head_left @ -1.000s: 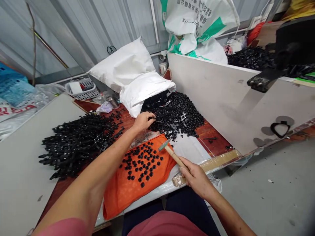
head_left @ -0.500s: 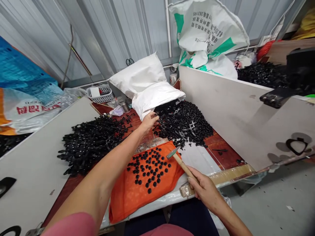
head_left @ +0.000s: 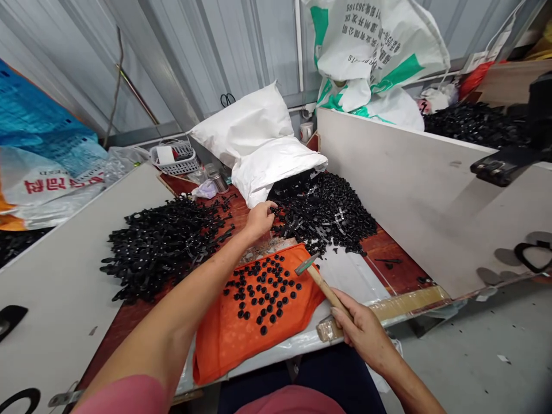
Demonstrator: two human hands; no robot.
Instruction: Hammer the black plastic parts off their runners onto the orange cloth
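Note:
My left hand (head_left: 259,218) reaches into the edge of a heap of small black plastic parts (head_left: 328,215) spilling from a white sack (head_left: 276,164); its fingers are curled in a pinch on parts I cannot make out. A small hammer (head_left: 321,282) with a wooden handle is gripped by my right hand (head_left: 364,330), its metal head hovering over the right edge of an orange cloth (head_left: 245,322). Several small black caps (head_left: 263,290) lie scattered on that cloth.
A second heap of longer black parts (head_left: 164,244) lies left on the red-brown table (head_left: 388,259). White boards (head_left: 414,184) flank the work area. A small basket (head_left: 172,158), a printed sack (head_left: 375,46) and more black parts (head_left: 474,121) sit behind.
The view has shifted left and down. My left hand stays at the heap's edge, fingers closing on parts. The hammer in my right hand has barely moved.

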